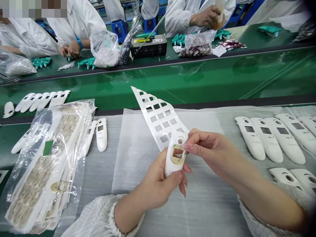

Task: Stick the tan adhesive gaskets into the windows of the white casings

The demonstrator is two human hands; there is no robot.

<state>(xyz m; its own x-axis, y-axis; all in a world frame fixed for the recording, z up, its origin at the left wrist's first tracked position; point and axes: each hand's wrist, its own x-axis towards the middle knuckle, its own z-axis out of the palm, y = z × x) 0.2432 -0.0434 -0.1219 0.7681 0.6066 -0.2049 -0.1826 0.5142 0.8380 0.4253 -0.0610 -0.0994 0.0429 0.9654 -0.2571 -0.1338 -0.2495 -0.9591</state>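
My left hand point(153, 184) grips a white plastic device housing point(171, 168) upright, fingers curled around its lower end. A gold adhesive ring point(178, 155) with a square window sits on the housing's face. My right hand point(209, 154) pinches the lower corner of a white die-cut sheet point(160, 120) with rows of square holes, right at the top of the housing. The sheet rises up and to the left, over the belt's dark edge. The pinched corner is hidden behind my fingers.
Rows of white housings point(269, 138) lie on a white sheet at right, more point(101, 135) at left beside a plastic bag of gold-ringed strips point(46, 168). Beyond a green conveyor belt point(172, 82), co-workers in white coats handle bagged parts.
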